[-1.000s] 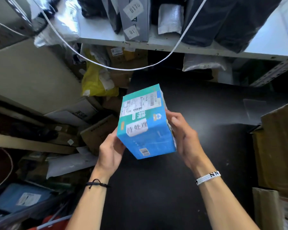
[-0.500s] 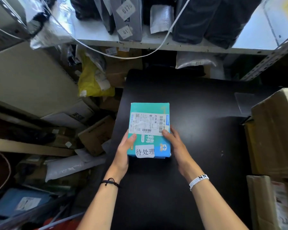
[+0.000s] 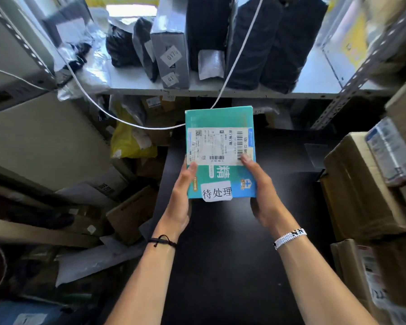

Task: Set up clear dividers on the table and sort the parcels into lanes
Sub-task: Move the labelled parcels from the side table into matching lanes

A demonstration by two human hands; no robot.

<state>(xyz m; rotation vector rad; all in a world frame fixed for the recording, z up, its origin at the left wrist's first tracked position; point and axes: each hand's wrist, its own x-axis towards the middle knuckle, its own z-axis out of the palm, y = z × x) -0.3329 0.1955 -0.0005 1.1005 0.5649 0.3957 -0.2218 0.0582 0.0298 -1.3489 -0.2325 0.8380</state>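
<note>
Teal parcel, white barcode label, printed sticker at near edge; left hand, right hand clasp sides.

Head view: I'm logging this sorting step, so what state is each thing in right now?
teal box: held over the black table, label face up.
left hand: grips the box's left edge, thumb on top.
right hand: grips the box's right edge, thumb on the label.
white slip: stuck at the box's near edge.
white cable: hangs slack.
cardboard boxes: stacked at the table's right.
</note>
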